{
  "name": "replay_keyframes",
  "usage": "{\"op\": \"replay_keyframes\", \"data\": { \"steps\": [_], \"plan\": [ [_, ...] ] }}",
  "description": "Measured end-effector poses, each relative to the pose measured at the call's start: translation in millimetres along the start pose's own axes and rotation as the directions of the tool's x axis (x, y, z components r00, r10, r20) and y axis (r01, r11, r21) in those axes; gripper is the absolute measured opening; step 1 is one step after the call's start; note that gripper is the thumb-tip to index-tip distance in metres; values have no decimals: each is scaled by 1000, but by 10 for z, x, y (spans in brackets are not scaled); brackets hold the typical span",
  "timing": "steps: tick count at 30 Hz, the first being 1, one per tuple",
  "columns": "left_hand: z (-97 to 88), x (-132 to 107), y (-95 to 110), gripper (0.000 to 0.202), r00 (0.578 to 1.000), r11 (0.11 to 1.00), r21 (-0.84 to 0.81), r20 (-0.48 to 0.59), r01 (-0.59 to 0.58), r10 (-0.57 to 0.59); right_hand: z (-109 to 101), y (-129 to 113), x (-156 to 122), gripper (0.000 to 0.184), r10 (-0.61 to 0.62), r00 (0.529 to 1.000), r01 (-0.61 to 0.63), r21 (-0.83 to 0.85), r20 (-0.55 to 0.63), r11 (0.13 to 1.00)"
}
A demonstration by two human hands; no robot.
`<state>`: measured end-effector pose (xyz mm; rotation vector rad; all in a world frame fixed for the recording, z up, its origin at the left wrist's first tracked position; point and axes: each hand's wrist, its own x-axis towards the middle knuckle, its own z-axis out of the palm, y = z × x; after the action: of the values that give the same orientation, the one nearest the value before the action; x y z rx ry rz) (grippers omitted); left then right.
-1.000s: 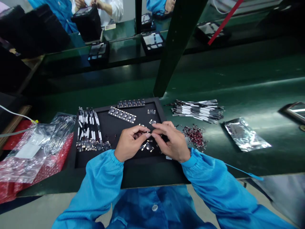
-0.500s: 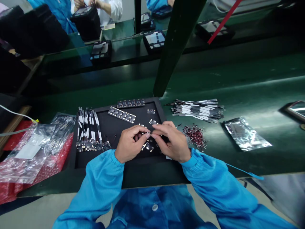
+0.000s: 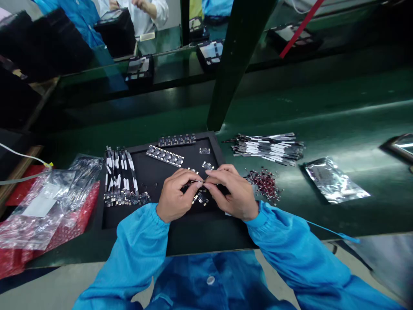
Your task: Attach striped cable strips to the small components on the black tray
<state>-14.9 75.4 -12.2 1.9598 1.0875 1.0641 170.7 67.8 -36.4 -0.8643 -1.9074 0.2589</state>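
From my end I see a green post [image 3: 230, 64], a red strip [image 3: 301, 29] to its right, a black stack [image 3: 118, 36] beyond (a co-worker in white [image 3: 142, 21] behind it) and, near left, red bubble wrap [image 3: 71, 232] under clear bags [image 3: 61, 183].

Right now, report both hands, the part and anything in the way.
Left hand and right hand meeting over tray. Small part pinched between, mostly hidden. Loose boards close by.
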Motion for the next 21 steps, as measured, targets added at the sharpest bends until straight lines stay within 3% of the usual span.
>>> {"op": "replay_keyframes", "data": {
  "steps": [5,13,21],
  "plan": [
    [-6,15,-1,6,998,999,-8,-18,-54,54,4,1,2,50,-21,1000,21,8,-9,1000],
    [-7,19,14,5,999,999,-36,-30,-22,21,0,-4,-3,48,-24,1000,25,12,-17,1000],
    [25,14,-7,5,998,999,0,-55,-40,40,-1,4,13,20,45,999,-44,37,-22,998]
  ]
}}
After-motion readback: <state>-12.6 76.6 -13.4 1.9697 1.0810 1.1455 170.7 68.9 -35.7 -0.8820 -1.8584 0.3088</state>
